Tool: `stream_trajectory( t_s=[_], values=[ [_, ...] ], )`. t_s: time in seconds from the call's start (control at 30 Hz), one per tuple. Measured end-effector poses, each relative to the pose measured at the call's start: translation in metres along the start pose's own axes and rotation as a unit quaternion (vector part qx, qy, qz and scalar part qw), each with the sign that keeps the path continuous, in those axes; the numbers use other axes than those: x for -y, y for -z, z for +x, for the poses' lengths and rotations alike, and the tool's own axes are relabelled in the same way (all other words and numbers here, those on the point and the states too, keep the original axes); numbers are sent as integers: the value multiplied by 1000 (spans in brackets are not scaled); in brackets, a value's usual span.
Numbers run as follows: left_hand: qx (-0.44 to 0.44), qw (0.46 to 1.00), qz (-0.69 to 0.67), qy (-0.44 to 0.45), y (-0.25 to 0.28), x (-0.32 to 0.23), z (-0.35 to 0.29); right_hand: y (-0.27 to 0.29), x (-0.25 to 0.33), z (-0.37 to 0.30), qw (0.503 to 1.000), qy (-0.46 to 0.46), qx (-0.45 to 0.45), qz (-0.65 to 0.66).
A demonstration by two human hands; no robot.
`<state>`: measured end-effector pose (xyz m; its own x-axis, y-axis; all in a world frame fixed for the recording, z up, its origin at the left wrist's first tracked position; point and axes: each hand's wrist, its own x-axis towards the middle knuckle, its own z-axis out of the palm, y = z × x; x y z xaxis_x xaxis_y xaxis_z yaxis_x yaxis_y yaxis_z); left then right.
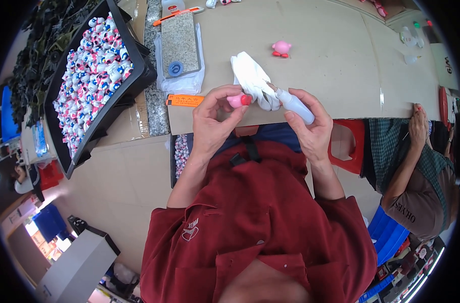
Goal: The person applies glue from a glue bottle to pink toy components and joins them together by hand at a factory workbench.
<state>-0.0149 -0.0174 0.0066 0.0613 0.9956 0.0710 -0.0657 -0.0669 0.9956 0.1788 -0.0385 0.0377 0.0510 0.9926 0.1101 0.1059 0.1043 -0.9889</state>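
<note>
My left hand (211, 121) is closed on a small pink figurine (235, 100), its red part turned to the right. My right hand (312, 123) grips a translucent white squeeze bottle (298, 107), whose thin nozzle points up and left toward the figurine without touching it. A crumpled white glove (248, 69) lies on the table just beyond and between my hands. Farther back stands a second pink figurine (281, 47) with red feet.
A black tray (143, 76) heaped with small white, pink and blue figurines stands at left. Beside it are a stone slab (181, 43) with a blue cap (175, 68), an orange cutter (177, 16) and an orange strip (185, 100). Several bottles (412, 35) stand far right. A co-worker's hand (418, 126) is at right.
</note>
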Motion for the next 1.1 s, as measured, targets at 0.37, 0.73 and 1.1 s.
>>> stream_trajectory(
  t_s=[0.37, 0.73, 1.1],
  values=[
    [13, 1000, 0, -6, 0, 0, 0, 1, -4, 2, 1000, -2, -1, 5],
    [22, 992, 116, -50, -3, -25, 5, 23, -15, 12, 996, -12, -76, 42],
    [155, 910, 370, -107, -64, -39, 153, 63, -29, 31, 986, 3, -160, 40]
  ],
)
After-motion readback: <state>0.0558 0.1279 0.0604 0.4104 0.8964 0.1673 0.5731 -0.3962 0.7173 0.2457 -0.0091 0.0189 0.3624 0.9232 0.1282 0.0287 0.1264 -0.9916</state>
